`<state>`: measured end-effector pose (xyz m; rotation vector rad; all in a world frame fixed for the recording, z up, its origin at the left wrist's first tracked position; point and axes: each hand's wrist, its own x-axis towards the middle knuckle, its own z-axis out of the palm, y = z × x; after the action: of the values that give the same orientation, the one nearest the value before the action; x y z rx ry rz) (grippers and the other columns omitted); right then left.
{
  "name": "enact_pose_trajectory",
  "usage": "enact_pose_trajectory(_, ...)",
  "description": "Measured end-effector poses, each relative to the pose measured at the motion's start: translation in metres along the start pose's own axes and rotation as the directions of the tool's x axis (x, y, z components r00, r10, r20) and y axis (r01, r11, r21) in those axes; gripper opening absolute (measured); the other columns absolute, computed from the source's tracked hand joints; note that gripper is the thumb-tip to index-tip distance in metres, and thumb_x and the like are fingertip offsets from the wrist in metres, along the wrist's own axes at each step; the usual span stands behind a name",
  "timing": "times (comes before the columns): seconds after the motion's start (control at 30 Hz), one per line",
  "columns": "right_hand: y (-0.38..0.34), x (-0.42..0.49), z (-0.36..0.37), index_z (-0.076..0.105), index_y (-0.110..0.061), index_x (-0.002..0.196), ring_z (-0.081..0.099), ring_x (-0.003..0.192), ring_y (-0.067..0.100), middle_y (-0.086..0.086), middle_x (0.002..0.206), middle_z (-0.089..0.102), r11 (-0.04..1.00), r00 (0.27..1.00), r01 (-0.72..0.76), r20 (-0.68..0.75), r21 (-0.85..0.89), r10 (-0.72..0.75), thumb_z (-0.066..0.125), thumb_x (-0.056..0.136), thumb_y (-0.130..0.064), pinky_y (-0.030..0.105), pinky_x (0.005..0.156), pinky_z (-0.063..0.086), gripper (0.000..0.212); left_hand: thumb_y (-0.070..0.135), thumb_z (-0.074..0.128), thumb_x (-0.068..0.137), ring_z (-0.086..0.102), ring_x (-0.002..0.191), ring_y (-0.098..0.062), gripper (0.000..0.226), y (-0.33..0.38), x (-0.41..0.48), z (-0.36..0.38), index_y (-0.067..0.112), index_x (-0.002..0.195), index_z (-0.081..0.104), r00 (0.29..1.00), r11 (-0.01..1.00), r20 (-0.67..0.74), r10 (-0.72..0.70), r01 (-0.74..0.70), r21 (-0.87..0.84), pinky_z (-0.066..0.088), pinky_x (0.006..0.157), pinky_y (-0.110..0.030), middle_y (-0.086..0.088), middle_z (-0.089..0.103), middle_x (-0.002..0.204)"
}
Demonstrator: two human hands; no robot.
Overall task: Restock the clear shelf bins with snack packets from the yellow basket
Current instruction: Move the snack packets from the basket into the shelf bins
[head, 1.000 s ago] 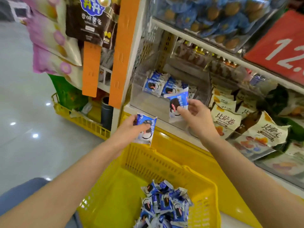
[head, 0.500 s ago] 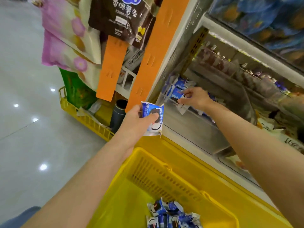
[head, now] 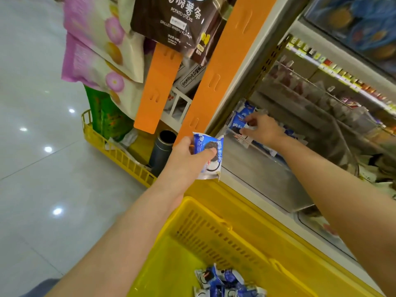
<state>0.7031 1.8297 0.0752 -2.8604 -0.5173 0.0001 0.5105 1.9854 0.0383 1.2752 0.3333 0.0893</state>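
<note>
R hand [head: 264, 129] has gone from the bin mouth to the back-left corner of the clear bin [head: 263, 174], ~1 o'clock of L hand. Thumb + forefinger pinch pkt A [head: 237, 122] against the bin stack [head: 246, 108]; not let go yet.

L hand [head: 188, 160] has risen to the bin lip, thumb across pkt B [head: 211, 154], fingers behind it.

Yellow basket [head: 214, 215] at 6 o'clock, heap of pkts [head: 222, 284] left inside.

Judgement: A nearly placed, B next, plenty to go.
</note>
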Motion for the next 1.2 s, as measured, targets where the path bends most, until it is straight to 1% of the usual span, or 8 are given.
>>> enact_pose_trajectory(0.13, -0.007, -0.002, -0.007, 0.047, -0.006, 0.132, 0.049, 0.121, 0.026, 0.014, 0.131, 0.052, 1.0, 0.999, -0.023, 0.027, -0.018, 0.023, 0.064, 0.087, -0.025, 0.031, 0.098, 0.039, 0.052, 0.016, 0.061, 0.087, 0.062, 0.096, -0.014, 0.04, 0.002, -0.007, 0.002, 0.019, 0.125, 0.05, 0.999, 1.0, 0.034, 0.015, -0.015, 0.011, 0.051, 0.059, -0.011, -0.004, 0.06, 0.116)
enact_pose_trajectory(0.23, -0.018, -0.021, -0.018, 0.044, -0.004, 0.132, 0.045, 0.125, 0.028, 0.016, 0.134, 0.049, 1.0, 0.99, -0.03, -0.136, 0.007, 0.031, 0.058, 0.092, -0.026, 0.036, 0.102, 0.037, 0.048, 0.01, 0.064, 0.085, 0.059, 0.094, -0.01, 0.047, 0.004, -0.013, 0.007, 0.02, 0.128, 0.049, 0.999, 1.0, 0.05, 0.018, -0.019, 0.014, 0.046, 0.052, -0.005, -0.002, 0.06, 0.117)
enact_pose_trajectory(0.4, -0.044, -0.109, -0.029, 0.054, -0.014, 0.114, 0.052, 0.084, 0.002, -0.003, 0.104, 0.057, 0.947, 0.903, 0.203, -0.421, 0.25, -0.082, 0.051, 0.095, -0.02, 0.01, 0.074, 0.042, 0.02, 0.018, 0.066, 0.084, 0.06, 0.091, -0.001, 0.043, 0.007, -0.027, 0.019, 0.023, 0.123, 0.049, 0.995, 0.999, 0.096, 0.028, -0.031, 0.03, 0.043, 0.058, -0.013, 0.006, 0.063, 0.115)
enact_pose_trajectory(0.63, -0.044, -0.201, -0.027, 0.039, -0.021, 0.131, 0.065, 0.077, 0.001, -0.006, 0.11, 0.058, 0.65, 0.993, -0.107, 0.045, 0.752, 0.111, 0.056, 0.091, -0.031, 0.013, 0.064, 0.053, 0.045, 0.019, 0.065, 0.086, 0.06, 0.097, -0.006, 0.036, 0.01, -0.05, 0.032, 0.038, 0.115, 0.055, 0.961, 0.98, 0.265, 0.084, -0.128, 0.153, 0.047, 0.065, -0.017, 0.008, 0.064, 0.107)
enact_pose_trajectory(0.73, -0.032, -0.216, -0.036, 0.054, -0.018, 0.116, 0.067, 0.074, 0.004, 0.003, 0.108, 0.065, 0.71, 0.967, -0.228, 0.242, 0.667, 0.083, 0.065, 0.086, -0.027, 0.015, 0.063, 0.054, 0.033, 0.018, 0.066, 0.085, 0.062, 0.096, -0.007, 0.039, 0.011, -0.06, 0.033, 0.036, 0.119, 0.057, 0.91, 0.951, 0.414, 0.0, -0.128, 0.283, 0.051, 0.073, -0.022, 0.006, 0.066, 0.105)
enact_pose_trajectory(0.83, -0.02, -0.228, -0.039, 0.062, -0.023, 0.102, 0.066, 0.074, 0.003, -0.002, 0.093, 0.071, 0.779, 0.92, -0.263, 0.39, 0.569, 0.026, 0.069, 0.083, -0.028, 0.013, 0.063, 0.052, 0.02, 0.019, 0.069, 0.082, 0.061, 0.093, -0.011, 0.039, 0.006, -0.067, 0.04, 0.029, 0.117, 0.058, 0.927, 0.909, 0.373, 0.034, -0.184, 0.373, 0.052, 0.08, -0.029, -0.001, 0.064, 0.105)
enact_pose_trajectory(0.97, -0.009, -0.239, -0.041, 0.062, -0.033, 0.098, 0.065, 0.084, 0.0, -0.011, 0.094, 0.071, 0.791, 0.943, -0.212, 0.333, 0.574, 0.011, 0.07, 0.082, -0.03, 0.011, 0.071, 0.049, 0.018, 0.022, 0.071, 0.08, 0.058, 0.097, -0.015, 0.03, 0.003, -0.075, 0.052, 0.032, 0.103, 0.055, 0.954, 0.909, 0.263, 0.145, -0.233, 0.345, 0.049, 0.083, -0.029, 0.0, 0.061, 0.103)
enact_pose_trajectory(1.2, -0.005, -0.233, -0.046, 0.057, -0.018, 0.117, 0.068, 0.089, 0.009, -0.002, 0.102, 0.072, 0.507, 0.97, -0.233, 0.163, 0.83, 0.18, 0.066, 0.085, -0.028, 0.025, 0.07, 0.053, 0.034, 0.028, 0.069, 0.081, 0.057, 0.083, 0.001, 0.021, 0.001, -0.079, 0.069, 0.032, 0.092, 0.052, 0.948, 0.919, 0.286, 0.138, -0.23, 0.319, 0.039, 0.063, -0.016, 0.01, 0.062, 0.089)
